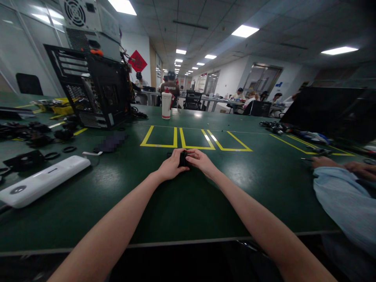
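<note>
Both my hands meet over a small black part on the green table, just in front of yellow taped boxes. My left hand curls its fingers round the part's left side. My right hand pinches it from the right. Most of the part is hidden under my fingers, so I cannot make out what it is.
An open black computer case stands at the back left, with a white bottle beside it. A white flat device and several black parts lie at the left. A co-worker's sleeve and hands rest at the right.
</note>
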### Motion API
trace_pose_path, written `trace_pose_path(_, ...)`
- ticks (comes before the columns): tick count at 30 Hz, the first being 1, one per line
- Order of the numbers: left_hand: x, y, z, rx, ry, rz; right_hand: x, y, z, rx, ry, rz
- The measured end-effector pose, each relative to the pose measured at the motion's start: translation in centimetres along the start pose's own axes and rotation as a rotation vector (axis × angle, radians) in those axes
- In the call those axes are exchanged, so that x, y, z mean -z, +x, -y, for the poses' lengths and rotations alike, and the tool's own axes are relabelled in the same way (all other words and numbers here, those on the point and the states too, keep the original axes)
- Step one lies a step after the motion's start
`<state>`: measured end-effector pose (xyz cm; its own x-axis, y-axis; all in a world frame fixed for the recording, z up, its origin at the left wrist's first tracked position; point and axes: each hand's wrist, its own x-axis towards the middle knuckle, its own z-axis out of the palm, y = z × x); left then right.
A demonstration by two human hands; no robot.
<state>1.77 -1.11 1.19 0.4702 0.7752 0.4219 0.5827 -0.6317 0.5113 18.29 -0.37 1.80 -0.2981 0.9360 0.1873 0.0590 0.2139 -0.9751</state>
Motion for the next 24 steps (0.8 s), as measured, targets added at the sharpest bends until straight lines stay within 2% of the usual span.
trace_pose_path(6, 0.30, -0.12, -0.21, -0.001, 0.007, 0.011, 0.22, -0.44, 0.34, 0.071, -0.022, 0.026)
trace_pose_path(13, 0.09, -0.01, 0.06, -0.002, 0.031, 0.012, -0.19, -0.12, 0.11, -0.002, 0.014, -0.037)
trace_pose_path(17, 0.04, -0.02, 0.06, 0.000, 0.031, 0.009, 0.02, -0.25, 0.19, -0.095, 0.040, 0.009)
trace_pose_path(21, 0.00, -0.03, 0.08, 0.000, 0.023, 0.004, 0.28, -0.71, 0.46, -0.036, 0.021, 0.051)
trace_pose_path(24, -0.02, -0.03, 0.12, 0.002, 0.023, 0.003, 0.14, -0.67, 0.43, -0.061, 0.080, 0.045)
